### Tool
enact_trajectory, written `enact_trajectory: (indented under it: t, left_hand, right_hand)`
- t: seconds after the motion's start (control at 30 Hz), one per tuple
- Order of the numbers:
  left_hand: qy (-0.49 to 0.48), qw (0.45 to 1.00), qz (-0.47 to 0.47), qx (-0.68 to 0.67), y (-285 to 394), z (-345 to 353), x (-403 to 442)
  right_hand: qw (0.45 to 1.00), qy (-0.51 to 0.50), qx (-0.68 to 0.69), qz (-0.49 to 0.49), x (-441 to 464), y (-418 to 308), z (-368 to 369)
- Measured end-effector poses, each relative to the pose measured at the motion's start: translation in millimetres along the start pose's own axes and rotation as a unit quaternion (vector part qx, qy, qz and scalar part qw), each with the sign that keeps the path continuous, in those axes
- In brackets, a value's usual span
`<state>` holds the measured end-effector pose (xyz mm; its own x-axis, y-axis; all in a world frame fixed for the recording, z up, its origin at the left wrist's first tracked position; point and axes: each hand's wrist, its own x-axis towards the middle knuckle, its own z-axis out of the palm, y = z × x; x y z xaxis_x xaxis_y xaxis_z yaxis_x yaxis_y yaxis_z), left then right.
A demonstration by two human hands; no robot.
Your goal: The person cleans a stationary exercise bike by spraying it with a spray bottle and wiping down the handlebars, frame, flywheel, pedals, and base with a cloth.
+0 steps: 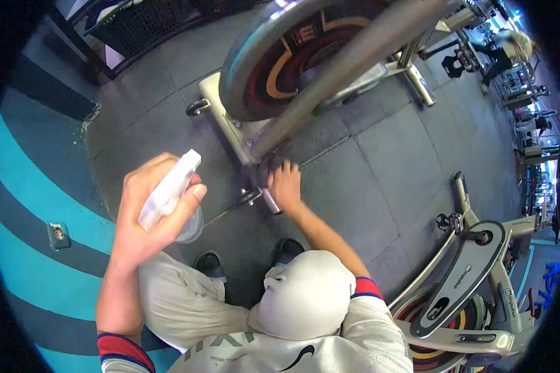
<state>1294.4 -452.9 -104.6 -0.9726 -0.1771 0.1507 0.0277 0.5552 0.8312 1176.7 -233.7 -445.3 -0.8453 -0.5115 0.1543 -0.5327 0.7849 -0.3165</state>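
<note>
A white spray bottle (171, 189) with a clear body is gripped in my left hand (146, 208), its nozzle pointing up and away. My right hand (285, 188) reaches down to the floor-level base bar (227, 121) of an exercise bike. Its fingers are curled at the bar's near end, against something dark that I cannot make out. Above the bar rise the bike's large flywheel (261, 74) and a thick slanted metal tube (348, 74). A small wheel or foot (250, 196) sticks out beside the bar's near end.
Another exercise bike (463, 280) stands at the lower right. A blue and grey wall (43, 193) with a socket (58, 235) is at the left, and a black rack (137, 28) at the top left. A person (510, 50) is among machines in the distance.
</note>
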Motion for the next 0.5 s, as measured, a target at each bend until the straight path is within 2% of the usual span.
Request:
enact_trajectory:
  t: [0.03, 0.1, 0.2, 0.23, 0.3, 0.37, 0.43, 0.47, 0.5]
  left_hand:
    - [0.001, 1.0, -0.004, -0.004, 0.1, -3.7, -2.4]
    - [-0.002, 1.0, -0.019, -0.011, -1.1, -10.0, -7.5]
    - [-0.012, 1.0, -0.014, 0.017, 0.8, -13.7, -9.7]
    - [-0.015, 1.0, -0.002, 0.026, 0.3, -12.5, -8.7]
    - [-0.005, 1.0, 0.007, 0.03, 2.2, -8.0, -7.4]
    - [-0.002, 1.0, 0.009, 0.012, 7.4, -5.2, -6.8]
    - [-0.012, 1.0, -0.014, -0.007, 7.6, -6.7, -7.9]
    - [-0.015, 0.999, -0.025, -0.018, 5.5, -6.7, -9.1]
    - [-0.014, 0.999, -0.039, -0.028, 3.8, -6.9, -9.6]
  right_hand:
    - [0.998, -0.027, -0.018, -0.057, -14.7, -3.9, -16.2]
    - [0.995, -0.095, -0.019, -0.038, -22.6, -25.6, -40.2]
    - [0.997, -0.043, -0.063, 0.02, -1.3, -38.9, -32.5]
    - [0.998, -0.032, -0.041, 0.038, 11.9, -37.4, -18.4]
    - [0.994, -0.069, -0.081, 0.007, 20.8, -39.8, -14.8]
    - [0.972, -0.157, -0.075, -0.155, 5.1, -29.3, -44.1]
    - [0.971, -0.172, 0.057, -0.158, -18.0, -17.5, -37.7]
    - [0.971, -0.212, 0.083, -0.074, -18.1, -12.7, -40.3]
    - [0.977, -0.182, 0.107, -0.034, -12.7, -8.7, -53.2]
